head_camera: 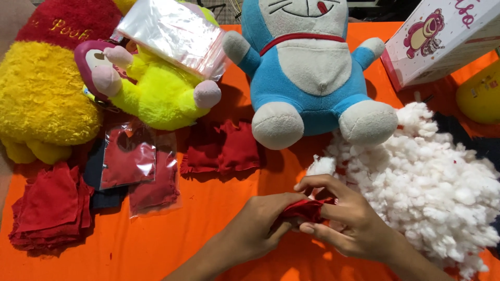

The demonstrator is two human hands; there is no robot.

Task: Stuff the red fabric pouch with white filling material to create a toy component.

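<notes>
Both hands meet at about 6 o'clock on the orange table cover (172, 234). The left hand (260, 226) and right hand (346, 221) are each closed on a small red cloth pouch (307, 209), which sits bunched between them just above the cover. The left pinches one end; the right has fingers (325, 182) curled over the top and thumb beneath.

Judgement: this looks like working the pouch open or shaping it — best done by keeping the left pinch firm near the mouth and letting the right fingers do the fine work, not pulling hard, as the fabric is thin and crumpled.

At 3 o'clock, touching the right wrist, a big heap of white stuffing (432, 182) — loose tufts could snag on the fingers. At 9 o'clock, a stack of red cloth squares (49, 208), then two clear bags with red cloth inside (136, 166), over something dark.

Further, at 11 o'clock, a pair of sewn red pouches (221, 148). Beyond, at 12 o'clock, a blue and white plush cat (312, 73), its feet near the stuffing and close over the work area — it crowds the space. At 10 o'clock, a yellow-green plush (159, 91) with a clear plastic bag (174, 34) on it, and a large yellow and red plush (44, 83). At 2 o'clock, a white and pink box (442, 39).
</notes>
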